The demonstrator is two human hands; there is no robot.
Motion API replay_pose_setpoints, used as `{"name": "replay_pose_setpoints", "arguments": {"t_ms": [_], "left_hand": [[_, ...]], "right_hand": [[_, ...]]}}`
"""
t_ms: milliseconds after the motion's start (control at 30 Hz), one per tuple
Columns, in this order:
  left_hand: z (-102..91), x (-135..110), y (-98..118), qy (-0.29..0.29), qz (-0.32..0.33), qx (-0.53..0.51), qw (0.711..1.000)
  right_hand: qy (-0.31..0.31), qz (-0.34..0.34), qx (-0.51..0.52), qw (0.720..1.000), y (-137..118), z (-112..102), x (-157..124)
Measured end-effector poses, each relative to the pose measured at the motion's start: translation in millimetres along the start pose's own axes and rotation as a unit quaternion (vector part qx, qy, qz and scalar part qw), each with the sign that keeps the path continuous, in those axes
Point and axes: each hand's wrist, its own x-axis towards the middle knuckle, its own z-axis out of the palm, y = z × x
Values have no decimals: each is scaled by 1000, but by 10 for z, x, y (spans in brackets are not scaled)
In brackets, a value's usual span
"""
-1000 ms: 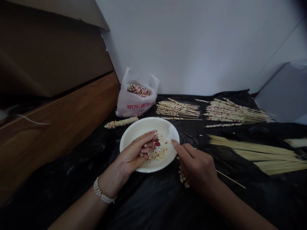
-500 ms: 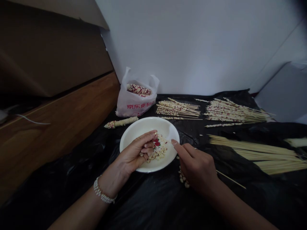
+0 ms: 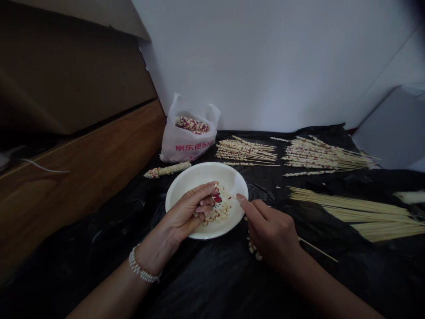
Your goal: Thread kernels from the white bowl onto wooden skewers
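Over the white plate, the left hand stays curled closed above the corn kernels. The right hand, gripping a skewer, has barely edged closer.

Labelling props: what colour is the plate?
The plate is white; head view shows it best.

Your counter is covered with black plastic sheeting. On it lie a white plate, a printed bag and corn cob behind it, loaded skewers at the back, bare skewers to the right, and loose kernels beside the plate.
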Motion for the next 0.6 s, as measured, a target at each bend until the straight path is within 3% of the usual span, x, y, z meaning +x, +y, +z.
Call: {"name": "replay_pose_setpoints", "arguments": {"t_ms": [167, 400, 600], "left_hand": [[5, -5, 10, -9, 4, 24, 1000], [21, -6, 24, 21, 29, 67, 997], [11, -1, 5, 1, 41, 95, 995]], "right_hand": [[0, -4, 0, 1000, -5, -7, 4], [11, -11, -12, 1000, -25, -6, 2], [9, -4, -10, 1000, -36, 3, -19]]}}
